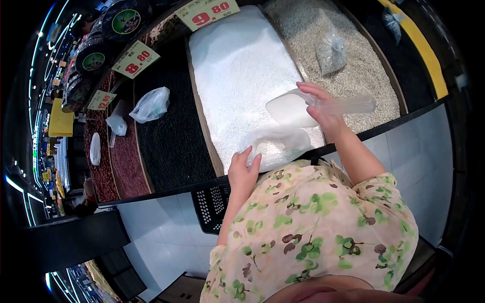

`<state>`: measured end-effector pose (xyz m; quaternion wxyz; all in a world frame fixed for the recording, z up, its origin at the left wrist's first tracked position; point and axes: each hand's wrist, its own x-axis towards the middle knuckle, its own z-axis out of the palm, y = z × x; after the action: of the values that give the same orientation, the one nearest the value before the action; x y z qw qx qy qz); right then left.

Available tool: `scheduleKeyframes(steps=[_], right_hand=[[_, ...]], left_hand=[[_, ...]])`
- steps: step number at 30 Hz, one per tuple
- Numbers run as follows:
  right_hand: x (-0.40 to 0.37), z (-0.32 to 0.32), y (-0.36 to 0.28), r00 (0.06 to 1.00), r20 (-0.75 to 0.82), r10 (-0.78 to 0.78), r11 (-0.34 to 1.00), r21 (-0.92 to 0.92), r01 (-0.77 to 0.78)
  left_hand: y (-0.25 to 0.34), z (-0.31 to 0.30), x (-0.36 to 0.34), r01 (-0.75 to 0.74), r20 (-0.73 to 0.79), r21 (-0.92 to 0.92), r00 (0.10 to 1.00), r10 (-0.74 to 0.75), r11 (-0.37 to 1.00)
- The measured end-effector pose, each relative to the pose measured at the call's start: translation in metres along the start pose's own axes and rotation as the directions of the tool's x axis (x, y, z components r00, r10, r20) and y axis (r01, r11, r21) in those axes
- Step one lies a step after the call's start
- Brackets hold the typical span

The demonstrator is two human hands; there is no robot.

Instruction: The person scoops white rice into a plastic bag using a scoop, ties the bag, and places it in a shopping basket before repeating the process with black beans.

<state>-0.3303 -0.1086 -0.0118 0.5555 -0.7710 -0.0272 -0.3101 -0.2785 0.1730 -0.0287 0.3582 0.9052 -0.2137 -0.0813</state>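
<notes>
My right hand (323,111) is closed round a clear plastic scoop (292,109), where the handle meets the bowl; white grain fills the bowl. The handle points right, over the beige grain. At the front of the white grain bin (237,65), my left hand (245,169) pinches the left edge of a clear plastic bag (278,146). The bag lies at the bin's front edge, just below the scoop. What is inside the bag is hard to tell through the plastic.
Left of the white grain are bins of black grain (166,146) and reddish grain (129,161), with plastic bags on them. A filled bag (331,53) lies on the beige grain (369,81). Price signs (136,59) stand behind. A black basket (209,209) is below the counter edge.
</notes>
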Motion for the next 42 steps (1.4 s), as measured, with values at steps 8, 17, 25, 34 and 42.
scheduleKeyframes(steps=[8,17,25,34,42], right_hand=[[0.009,-0.022,0.030,0.798,-0.331,0.503,0.858,0.305,-0.414],[0.014,0.031,0.086,0.628,-0.223,0.745,0.632,0.537,-0.558],[0.027,0.063,0.118,0.511,-0.129,0.850,0.422,0.748,-0.513],[0.028,0.059,0.111,0.495,-0.006,0.869,0.253,0.865,-0.433],[0.025,0.047,0.091,0.540,0.013,0.842,0.244,0.883,-0.402]], left_hand=[[-0.014,0.003,0.001,0.007,0.062,-0.007,0.998,-0.006,1.000],[-0.019,0.011,0.001,0.019,0.057,-0.084,0.998,-0.015,0.996],[-0.026,0.016,0.000,0.007,-0.009,-0.184,1.000,-0.009,0.983],[-0.031,0.021,0.000,0.027,-0.046,-0.232,0.998,-0.038,0.972],[-0.034,0.023,-0.005,0.041,-0.025,-0.255,0.999,-0.049,0.966]])
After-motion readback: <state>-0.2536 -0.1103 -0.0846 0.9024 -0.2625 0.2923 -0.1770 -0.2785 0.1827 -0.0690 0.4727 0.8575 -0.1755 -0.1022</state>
